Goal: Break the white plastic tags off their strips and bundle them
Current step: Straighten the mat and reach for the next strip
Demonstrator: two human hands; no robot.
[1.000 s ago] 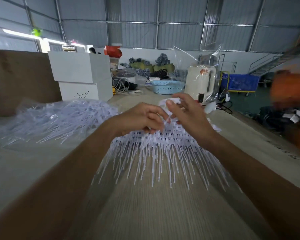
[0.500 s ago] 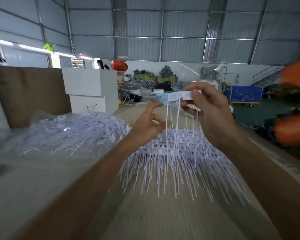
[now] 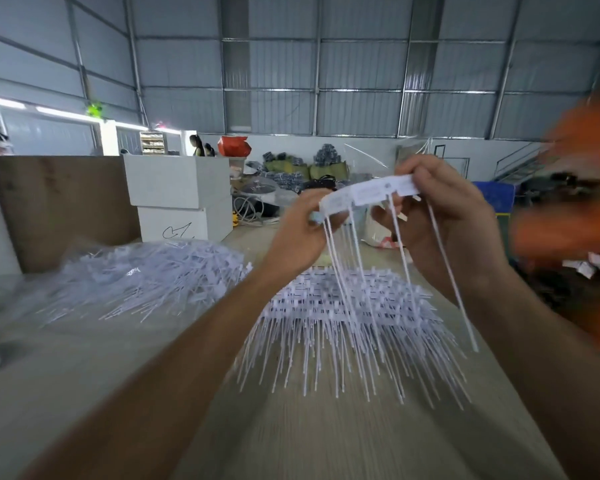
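From the head camera, both hands are holding one strip (image 3: 368,192) of white tags up above the table (image 3: 84,368): the left hand (image 3: 300,233) is pinching the strip's left end with curled fingers, and the right hand (image 3: 440,213) is gripping its right end, fingers folded over the top edge. The strip is bowing slightly upward between them, and several thin tails (image 3: 355,258) are hanging down from it — the farthest right one is trailing past the right wrist. Directly below the hands, a pile (image 3: 347,317) of more strips is lying on the table, its tails fanning toward the camera. To the left, well apart from it, a heap (image 3: 146,275) of tags is sitting in clear plastic. Behind that heap two white boxes (image 3: 181,199) are standing stacked beside a brown board (image 3: 59,206). At the right edge something orange is showing — too blurred to tell.
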